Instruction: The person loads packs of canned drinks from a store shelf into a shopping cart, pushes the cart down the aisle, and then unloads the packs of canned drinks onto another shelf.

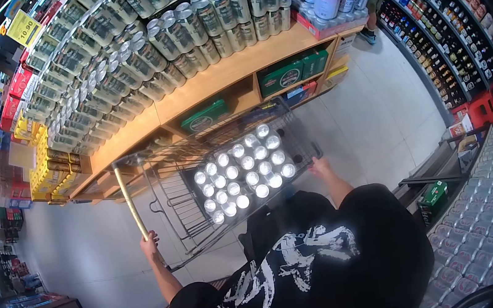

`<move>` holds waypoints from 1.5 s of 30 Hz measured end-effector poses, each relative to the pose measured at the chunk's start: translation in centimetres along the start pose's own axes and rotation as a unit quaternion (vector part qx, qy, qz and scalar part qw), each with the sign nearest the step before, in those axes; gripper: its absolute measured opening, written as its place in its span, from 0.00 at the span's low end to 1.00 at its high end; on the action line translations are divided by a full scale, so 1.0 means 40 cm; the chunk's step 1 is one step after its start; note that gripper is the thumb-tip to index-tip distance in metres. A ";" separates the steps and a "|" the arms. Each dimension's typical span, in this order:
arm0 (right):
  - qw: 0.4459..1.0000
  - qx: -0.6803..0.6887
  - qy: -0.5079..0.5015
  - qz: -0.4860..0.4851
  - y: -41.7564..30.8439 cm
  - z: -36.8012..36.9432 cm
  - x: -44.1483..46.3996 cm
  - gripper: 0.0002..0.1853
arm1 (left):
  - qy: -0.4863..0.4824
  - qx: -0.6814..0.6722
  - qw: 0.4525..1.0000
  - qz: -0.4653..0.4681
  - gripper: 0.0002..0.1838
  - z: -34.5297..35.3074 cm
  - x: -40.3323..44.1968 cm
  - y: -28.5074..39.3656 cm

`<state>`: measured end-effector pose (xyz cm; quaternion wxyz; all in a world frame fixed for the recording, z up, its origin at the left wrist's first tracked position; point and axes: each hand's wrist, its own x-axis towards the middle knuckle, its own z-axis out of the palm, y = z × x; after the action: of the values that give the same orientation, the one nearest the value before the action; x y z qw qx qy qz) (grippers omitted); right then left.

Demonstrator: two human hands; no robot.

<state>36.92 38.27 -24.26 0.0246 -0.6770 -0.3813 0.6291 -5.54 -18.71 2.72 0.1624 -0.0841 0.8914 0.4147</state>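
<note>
A metal shopping cart (179, 209) stands across the view in front of me, holding many upright cans (248, 163) with shiny tops, packed close together. My left hand (151, 244) is closed round the lower end of the cart's yellowish push handle (130, 203). At the cart's opposite end, my right hand (321, 168) is against the corner of the wire basket; its fingers are partly hidden, and how firmly they grip cannot be made out.
A wooden display shelf (218, 77) beyond the cart bears stacked cans (204, 22) and green boxes (292, 73). Shelves of bottles (429, 24) line the right. More packed cans (479, 217) lie at lower right, near a red stool (485, 108). A person's leg (372, 13) shows at the top.
</note>
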 end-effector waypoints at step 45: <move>0.903 -0.250 0.121 -0.327 -0.279 -0.065 -0.123 0.27 | -0.205 -0.059 0.974 -0.073 0.28 0.295 -0.285 0.184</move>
<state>34.19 44.64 -13.90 0.1046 -0.5693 -0.7198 0.3831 5.59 -4.77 4.93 0.3664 -0.0719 0.8043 0.4622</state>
